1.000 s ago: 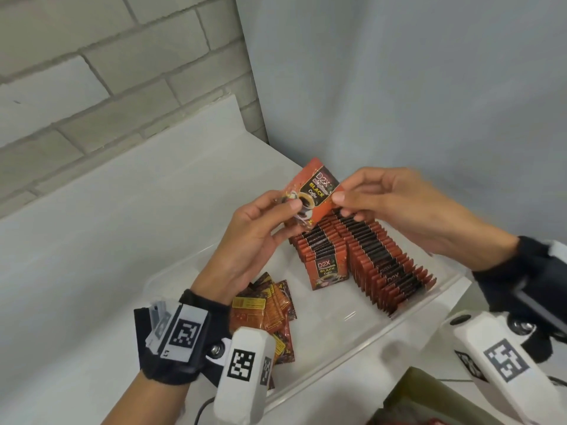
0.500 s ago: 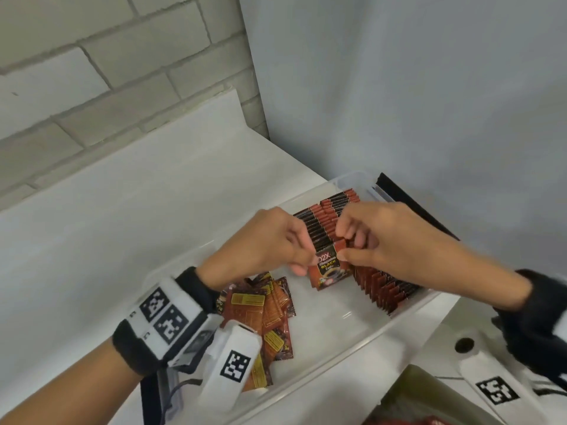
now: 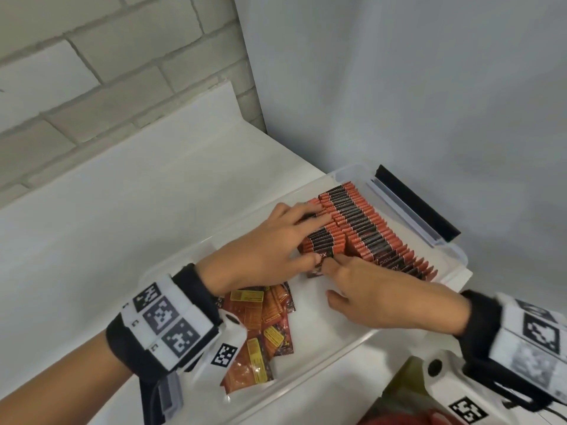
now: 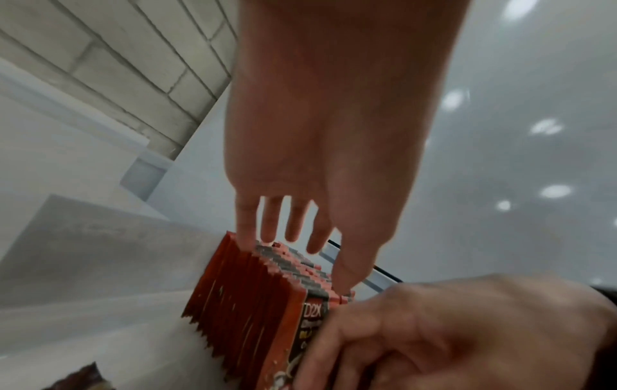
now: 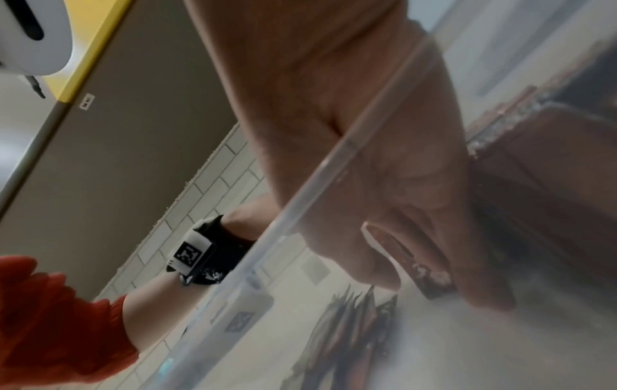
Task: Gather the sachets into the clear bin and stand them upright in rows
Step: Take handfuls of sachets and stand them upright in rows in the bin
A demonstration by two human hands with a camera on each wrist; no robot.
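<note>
- Loose sachets (image 3: 260, 329) lie flat in a heap at the left end of the clear bin (image 3: 310, 326), partly under the left wrist and not yet stood up.
- The right hand (image 3: 383, 299) reaches over the bin's near wall. Its thumb and forefinger are closed on the front sachet (image 3: 322, 256).
- That sachet stands upright about mid-bin, its face toward the near wall, at the near end of the short row (image 3: 322, 242).
- The left hand (image 3: 270, 250) lies on that row's tops with fingers straight and spread. It grips nothing and seems to steady the pack.
- The long row (image 3: 377, 228) touches the short one on the side of the bin's right end. Both rows run from the near wall toward the far wall.
- A black strip (image 3: 417, 200) lies just outside the bin's right end, on the counter (image 3: 122, 210).
- Judged from this, the next pick turns on the heap. It lies back toward the bin's left end, behind both hands, and the left hand is nearer.
</note>
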